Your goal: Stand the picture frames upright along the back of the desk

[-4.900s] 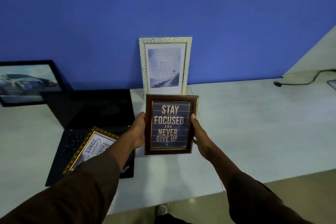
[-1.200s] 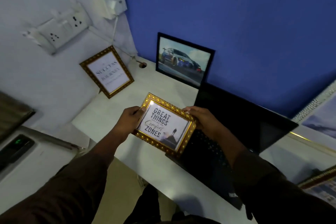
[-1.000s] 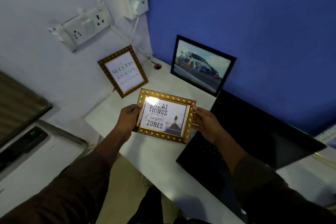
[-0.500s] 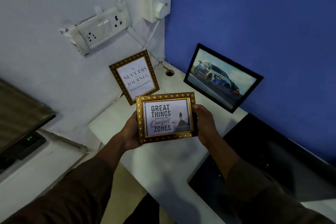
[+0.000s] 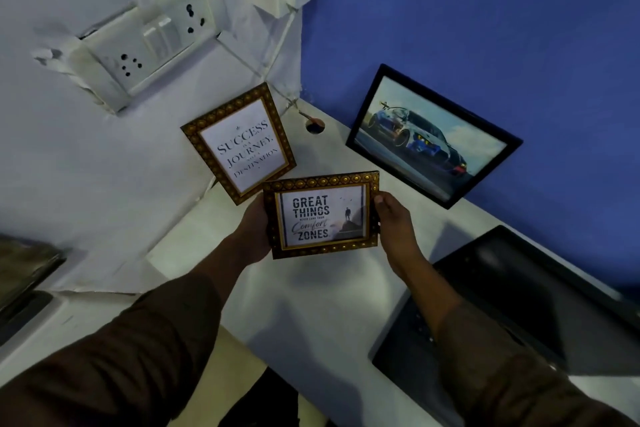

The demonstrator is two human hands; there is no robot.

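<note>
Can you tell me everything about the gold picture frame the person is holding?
The Great Things frame is a small landscape frame with a dark border studded with gold beads, apparently under glass. Its print reads "GREAT THINGS never came from Comfort ZONES" beside a tiny figure on a rock. It is held upright, facing the camera, above the white desk. The left hand holds its left edge and the right hand its right edge. Its top corner overlaps the Success frame in view.
</note>
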